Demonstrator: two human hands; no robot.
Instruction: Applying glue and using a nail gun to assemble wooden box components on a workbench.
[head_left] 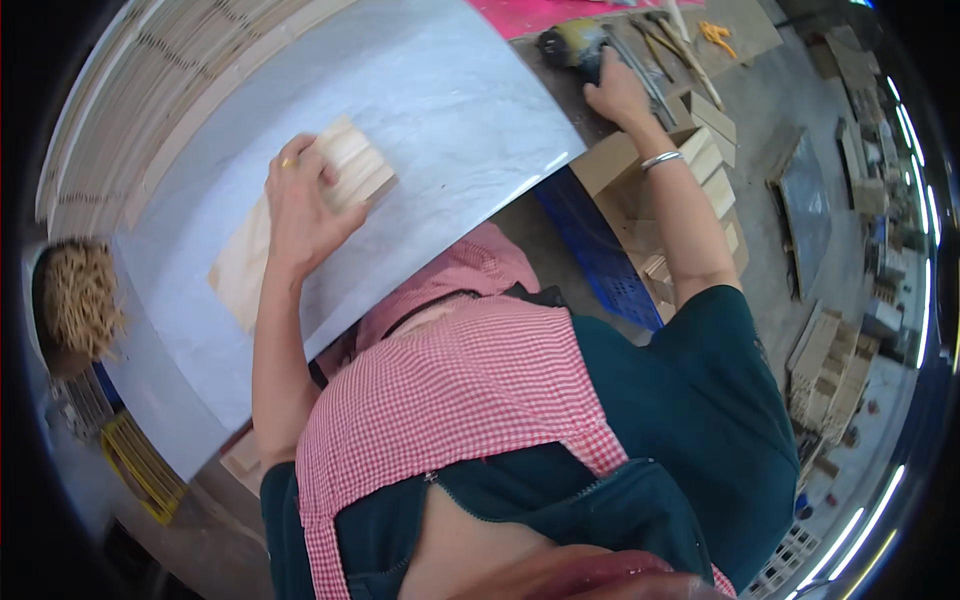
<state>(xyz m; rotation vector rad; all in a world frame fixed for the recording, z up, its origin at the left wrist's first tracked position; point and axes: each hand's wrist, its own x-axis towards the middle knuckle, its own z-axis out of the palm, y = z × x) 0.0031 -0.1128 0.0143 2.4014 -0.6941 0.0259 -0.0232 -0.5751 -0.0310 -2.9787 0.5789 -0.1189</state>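
Note:
My left hand (pixel 305 205) has its thumb and fingers gripping a long pale wooden piece (pixel 352 165), like a thick board or narrow box. The piece lies slantwise on the white-blue tabletop (pixel 450 120), its middle partly covered by my hand and forearm. Out to the far right, my right hand (pixel 617 92) is closed around the dark handle of a yellow-green and black power tool (pixel 578 48). That tool rests on a brown surface beyond the table's right edge. Its exact kind is not plain.
Stacked wooden strips (pixel 130 90) line the far left. A tub of thin wooden sticks (pixel 80 300) stands at the left edge. Below my right arm are an open cardboard box (pixel 615 165) of wooden pieces and a blue crate (pixel 600 250). Orange-handled pliers (pixel 716 38) lie far right.

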